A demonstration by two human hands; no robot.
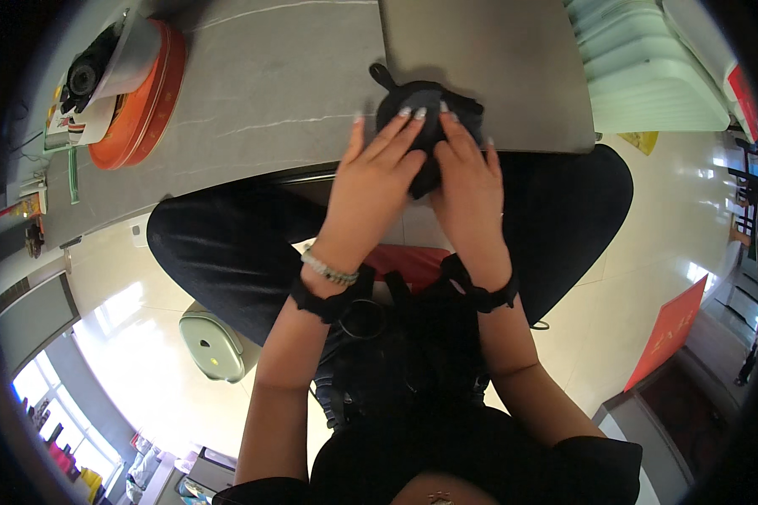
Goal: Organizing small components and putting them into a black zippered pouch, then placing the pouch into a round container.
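Note:
A black cloth bundle [419, 105], soft and folded, with a small loop at its far left end, lies at the near edge of the table across the seam between two surfaces. My left hand [377, 178] rests on its left part, fingers stretched out and spread, the little finger off to the side. On its right part lies my right hand [467, 181], with the fingers extended and pointing away from me. The two hands are close together, and some of the cloth shows between them. Their palms hide part of it, so I cannot tell exactly what kind of item it is.
A grey marbled tabletop [269, 93] meets a plain brown-grey panel [514, 76]. At far left is a round orange tin [156, 105] beside a translucent container [135, 59]. Stacked pale green trays [648, 80] stand at right. A green bin [213, 345] is on the floor.

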